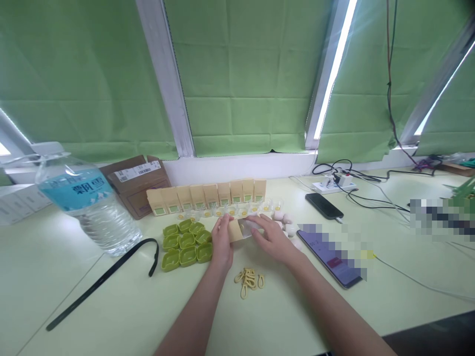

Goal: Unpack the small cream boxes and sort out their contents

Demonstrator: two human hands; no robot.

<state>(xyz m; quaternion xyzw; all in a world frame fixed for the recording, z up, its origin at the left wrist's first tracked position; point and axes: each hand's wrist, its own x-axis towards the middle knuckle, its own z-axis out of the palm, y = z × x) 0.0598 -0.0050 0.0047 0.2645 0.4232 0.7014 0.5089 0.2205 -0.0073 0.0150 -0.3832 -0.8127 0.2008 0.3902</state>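
My left hand is wrapped round a small kraft-paper box held above the table. My right hand is at the box's right end, where a whitish inner flap shows, with its thumb and fingers on that end. Left of the box sit several green square cups in rows. Nearer to me lies a small pile of tan loop-shaped pieces. Pale pink and white rounded pieces lie beyond my right hand, partly hidden by it. Small clear domes with yellow inside line up behind the hands.
Several upright kraft boxes stand in a row at the back. A large water bottle, a brown carton and a black strap are at left. At right are two phones, a power strip and cables.
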